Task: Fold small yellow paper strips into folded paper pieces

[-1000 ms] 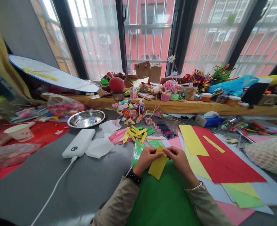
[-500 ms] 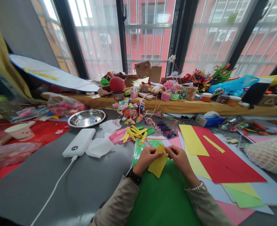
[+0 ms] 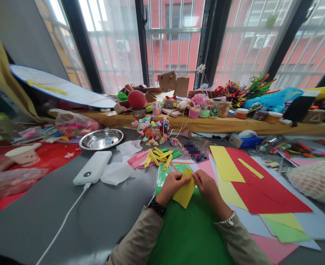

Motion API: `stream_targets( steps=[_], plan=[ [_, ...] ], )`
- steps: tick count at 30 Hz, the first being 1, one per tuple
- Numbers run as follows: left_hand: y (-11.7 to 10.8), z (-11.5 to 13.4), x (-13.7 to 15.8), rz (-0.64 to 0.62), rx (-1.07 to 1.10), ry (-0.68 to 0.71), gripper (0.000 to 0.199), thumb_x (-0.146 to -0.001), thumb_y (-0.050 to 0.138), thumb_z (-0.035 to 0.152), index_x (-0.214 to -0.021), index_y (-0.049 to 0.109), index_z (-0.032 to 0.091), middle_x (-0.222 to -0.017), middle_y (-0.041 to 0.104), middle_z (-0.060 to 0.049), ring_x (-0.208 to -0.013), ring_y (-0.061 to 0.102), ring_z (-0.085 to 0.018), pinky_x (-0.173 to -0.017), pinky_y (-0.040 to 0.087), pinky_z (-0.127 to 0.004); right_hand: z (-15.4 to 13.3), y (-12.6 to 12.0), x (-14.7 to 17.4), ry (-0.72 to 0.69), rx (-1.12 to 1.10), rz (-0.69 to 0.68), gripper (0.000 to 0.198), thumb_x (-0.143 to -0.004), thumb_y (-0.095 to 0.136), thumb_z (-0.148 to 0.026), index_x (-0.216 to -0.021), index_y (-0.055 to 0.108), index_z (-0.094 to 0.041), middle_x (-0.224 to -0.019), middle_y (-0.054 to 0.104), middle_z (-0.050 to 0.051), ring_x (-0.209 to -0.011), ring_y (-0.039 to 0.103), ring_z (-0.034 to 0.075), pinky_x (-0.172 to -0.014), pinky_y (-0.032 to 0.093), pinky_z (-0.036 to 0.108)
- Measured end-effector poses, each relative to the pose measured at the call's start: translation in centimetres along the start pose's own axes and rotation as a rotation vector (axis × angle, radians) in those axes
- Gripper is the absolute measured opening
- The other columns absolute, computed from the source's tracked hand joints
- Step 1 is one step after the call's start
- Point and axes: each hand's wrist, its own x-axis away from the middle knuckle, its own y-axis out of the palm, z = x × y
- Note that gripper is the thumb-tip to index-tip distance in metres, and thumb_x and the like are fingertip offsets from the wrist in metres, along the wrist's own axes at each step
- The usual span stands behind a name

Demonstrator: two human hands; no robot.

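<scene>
A small yellow sheet of paper (image 3: 184, 194) is held up between both hands above a green surface (image 3: 188, 232). My left hand (image 3: 172, 187) pinches its left side, the thumb lying across the front. At the upper right edge, my right hand (image 3: 206, 184) grips the same sheet with thumb and fingertips. Just beyond the hands lie several folded yellow paper strips (image 3: 158, 156), on top of green and pink pieces. To the right, a larger yellow sheet (image 3: 227, 163) and a thin yellow strip (image 3: 250, 168) rest on red paper (image 3: 272, 189).
On the left stand a white power bank (image 3: 93, 168) with its cable and a round metal tray (image 3: 101, 139). Small colourful flowers (image 3: 151, 129) are behind the strips. Craft items crowd the window ledge (image 3: 118, 118). A netted bundle (image 3: 315, 182) sits at far right.
My right hand has shifted slightly left, its fingers closer along the paper's upper right edge. The left hand and the surrounding things look nearly the same.
</scene>
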Motion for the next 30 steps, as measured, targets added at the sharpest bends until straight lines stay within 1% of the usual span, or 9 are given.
stream_targets(
  steps=[5,8,10,16,22,25,30],
  plan=[
    [-0.09,-0.26,-0.12,0.046,-0.024,0.014,0.036,-0.058,0.056,0.044,-0.066,0.061,0.009,-0.056,0.052,0.0,-0.051,0.043,-0.009,-0.043,0.03,-0.018,0.05,-0.04,0.01,-0.02,-0.015,-0.017,0.024,-0.081,0.027,-0.028,-0.062,0.04,-0.02,-0.058,0.045,0.0,-0.055,0.045,0.013,-0.051,0.033,0.023],
    [-0.09,-0.38,-0.16,0.051,-0.019,0.016,0.037,-0.058,0.056,0.045,-0.066,0.06,0.009,-0.056,0.052,0.0,-0.05,0.044,-0.009,-0.043,0.03,-0.018,-0.06,-0.03,0.04,-0.03,-0.003,0.005,0.024,-0.081,0.027,-0.026,-0.062,0.04,-0.02,-0.058,0.046,0.001,-0.054,0.045,0.014,-0.051,0.033,0.024],
    [-0.08,-0.44,-0.17,0.058,-0.011,0.021,0.038,-0.058,0.056,0.046,-0.066,0.06,0.009,-0.056,0.052,0.0,-0.05,0.044,-0.009,-0.043,0.03,-0.018,-0.14,0.02,0.06,-0.011,-0.016,0.016,0.024,-0.081,0.027,-0.026,-0.062,0.041,-0.02,-0.058,0.046,0.001,-0.053,0.044,0.013,-0.05,0.033,0.024],
    [-0.08,-0.53,-0.26,0.091,0.028,0.017,0.037,-0.059,0.055,0.046,-0.067,0.058,0.01,-0.057,0.054,0.0,-0.05,0.046,-0.01,-0.044,0.033,-0.018,-0.2,-0.06,0.0,0.021,-0.142,-0.054,0.023,-0.081,0.027,-0.029,-0.063,0.039,-0.02,-0.059,0.047,0.001,-0.056,0.046,0.014,-0.052,0.035,0.023],
    [-0.1,-0.29,-0.26,0.082,0.009,0.006,0.038,-0.058,0.056,0.046,-0.068,0.06,0.009,-0.058,0.055,-0.001,-0.052,0.047,-0.01,-0.045,0.032,-0.019,0.08,-0.41,-0.2,0.093,-0.313,-0.067,0.025,-0.08,0.03,-0.033,-0.062,0.042,-0.02,-0.057,0.048,0.0,-0.055,0.047,0.013,-0.051,0.037,0.023],
    [-0.06,-0.02,-0.09,0.048,-0.018,0.014,0.037,-0.057,0.057,0.045,-0.066,0.061,0.009,-0.056,0.054,-0.001,-0.049,0.044,-0.009,-0.043,0.03,-0.019,0.38,-0.54,-0.32,0.124,-0.425,-0.053,0.025,-0.078,0.033,-0.037,-0.065,0.045,-0.019,-0.058,0.048,-0.001,-0.054,0.047,0.012,-0.049,0.037,0.022],
    [-0.03,0.24,0.12,-0.021,-0.065,0.045,0.036,-0.058,0.055,0.045,-0.064,0.06,0.01,-0.052,0.05,0.001,-0.048,0.041,-0.008,-0.043,0.028,-0.018,0.21,-0.69,-0.29,0.127,-0.458,-0.05,0.021,-0.075,0.038,-0.035,-0.064,0.045,-0.019,-0.058,0.046,-0.001,-0.053,0.044,0.012,-0.046,0.035,0.021]
  ],
)
